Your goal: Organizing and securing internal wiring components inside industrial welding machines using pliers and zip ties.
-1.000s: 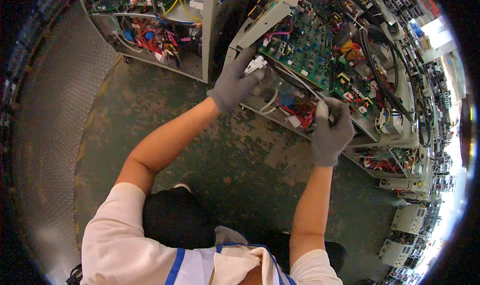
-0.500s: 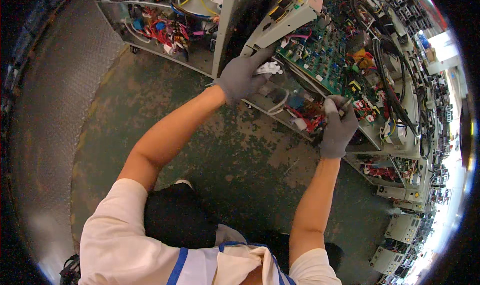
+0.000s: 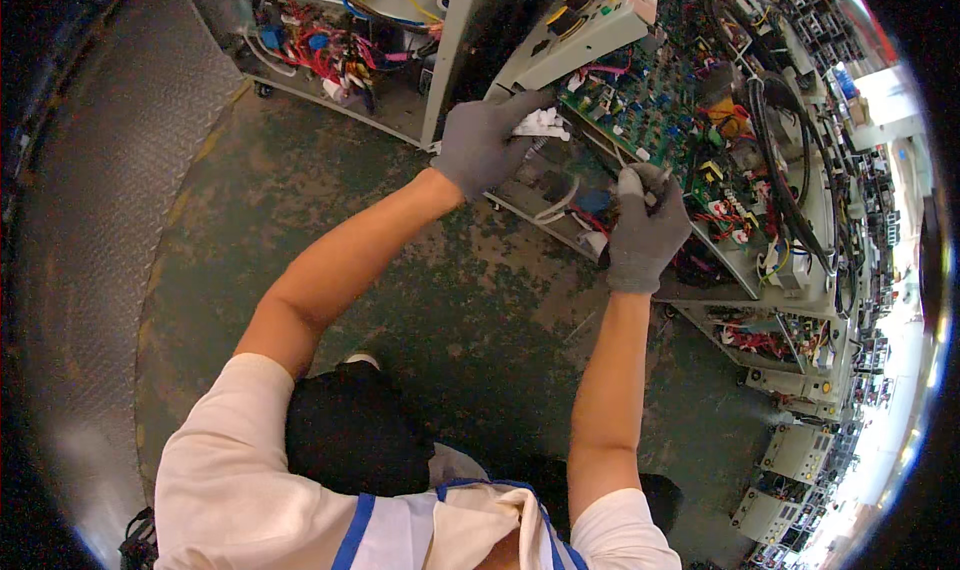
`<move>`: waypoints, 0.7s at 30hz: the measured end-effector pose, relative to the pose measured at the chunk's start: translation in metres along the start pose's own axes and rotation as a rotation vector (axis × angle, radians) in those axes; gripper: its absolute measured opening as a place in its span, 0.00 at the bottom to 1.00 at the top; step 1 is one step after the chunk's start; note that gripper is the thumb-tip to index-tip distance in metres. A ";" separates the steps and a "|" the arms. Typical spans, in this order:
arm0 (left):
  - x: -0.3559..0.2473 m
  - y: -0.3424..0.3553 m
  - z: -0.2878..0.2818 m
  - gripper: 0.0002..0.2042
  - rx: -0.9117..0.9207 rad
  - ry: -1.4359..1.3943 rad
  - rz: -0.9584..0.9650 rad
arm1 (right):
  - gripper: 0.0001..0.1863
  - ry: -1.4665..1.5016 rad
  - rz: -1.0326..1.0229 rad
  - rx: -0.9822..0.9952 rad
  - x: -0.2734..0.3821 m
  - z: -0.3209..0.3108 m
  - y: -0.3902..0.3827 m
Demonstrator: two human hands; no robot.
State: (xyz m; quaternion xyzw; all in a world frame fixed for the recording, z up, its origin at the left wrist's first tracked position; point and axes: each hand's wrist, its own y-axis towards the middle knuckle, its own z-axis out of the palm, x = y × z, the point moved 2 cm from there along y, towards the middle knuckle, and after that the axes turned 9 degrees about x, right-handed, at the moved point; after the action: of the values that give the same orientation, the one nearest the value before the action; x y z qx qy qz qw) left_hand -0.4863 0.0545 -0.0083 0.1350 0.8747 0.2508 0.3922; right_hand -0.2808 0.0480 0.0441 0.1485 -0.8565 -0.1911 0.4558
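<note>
- Hands: two, both in grey gloves, at the near edge of the open cabinet (image 3: 597,42) on the right.
- Left hand (image 3: 480,148): fingers partly curled, thumb and fingers closed around a bunch of white pieces (image 3: 543,124); the index finger stretches toward the cabinet's frame. The pieces are packed too closely to count.
- Right hand (image 3: 648,220): thumb and index drawn narrowly together on the end of one thin pale strip (image 3: 618,156), just beside the near edge of the circuit board (image 3: 625,120). What else lies in the palm cannot be told.
- Circuit board: one large green one, tilted in the right cabinet, to the right of the white pieces.
- Black cables (image 3: 765,150): several, looped on the board's far right; too tangled to count.
- Second cabinet (image 3: 452,65): far left, open, with red wires (image 3: 335,65) low down and one caster (image 3: 263,89) showing.
- Cream units (image 3: 797,452): at least two, near right, on the floor (image 3: 450,270).
- Lettering: any on the boards or units is too small to read.
</note>
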 end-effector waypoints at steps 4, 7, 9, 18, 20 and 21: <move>-0.003 0.003 -0.002 0.25 -0.161 0.048 0.142 | 0.10 0.015 0.058 0.016 -0.003 -0.003 -0.004; -0.018 0.001 -0.010 0.25 -0.199 0.214 0.180 | 0.10 -0.022 -0.013 -0.007 0.006 0.009 -0.006; -0.017 -0.010 -0.015 0.24 -0.210 0.217 0.168 | 0.10 -0.119 -0.077 0.000 0.011 0.020 -0.007; -0.029 -0.024 -0.034 0.16 -0.067 0.203 0.228 | 0.11 -0.194 -0.216 -0.036 0.030 0.044 -0.008; -0.030 -0.012 -0.034 0.17 -0.104 0.159 0.288 | 0.09 -0.009 -0.099 -0.080 0.028 0.042 -0.010; -0.031 -0.007 -0.033 0.18 -0.135 0.117 0.345 | 0.09 -0.017 -0.103 -0.084 0.030 0.041 -0.008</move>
State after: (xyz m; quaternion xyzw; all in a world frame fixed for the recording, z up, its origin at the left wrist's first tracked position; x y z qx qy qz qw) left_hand -0.4911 0.0243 0.0260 0.2417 0.8411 0.3797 0.3000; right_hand -0.3306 0.0358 0.0414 0.1714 -0.8428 -0.2514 0.4439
